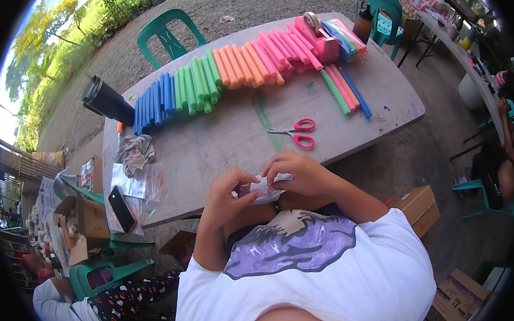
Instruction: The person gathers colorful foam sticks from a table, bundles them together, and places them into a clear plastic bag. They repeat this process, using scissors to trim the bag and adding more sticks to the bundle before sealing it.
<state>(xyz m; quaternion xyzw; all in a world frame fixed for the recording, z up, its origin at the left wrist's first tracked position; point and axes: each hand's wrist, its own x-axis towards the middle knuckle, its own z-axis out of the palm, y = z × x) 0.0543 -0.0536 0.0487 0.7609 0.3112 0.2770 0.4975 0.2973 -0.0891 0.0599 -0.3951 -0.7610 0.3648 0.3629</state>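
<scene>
In front of my lap, at the table's near edge, my left hand [233, 192] and my right hand [295, 171] pinch a crumpled, whitish translucent plastic sheet or bag [262, 190]. The fingertips of both hands are close together on it; fingers partly hide it. Just beyond my right hand lie scissors [304, 140] with pink-red handles, blades apart and pointing left. Farther back, a long row of coloured tubes spreads over the table: blue tubes [156, 102], green tubes [195, 85], orange tubes [241, 65] and pink tubes [283, 50].
At the back right stand a red tape dispenser [325, 47] and colourful packs [346, 36]; several loose tubes [346, 92] lie in front. A dark tumbler [107, 100], a rag [134, 154], clear plastic bags [131, 181] and a phone [122, 209] line the left. Another person [61, 304] is lower left.
</scene>
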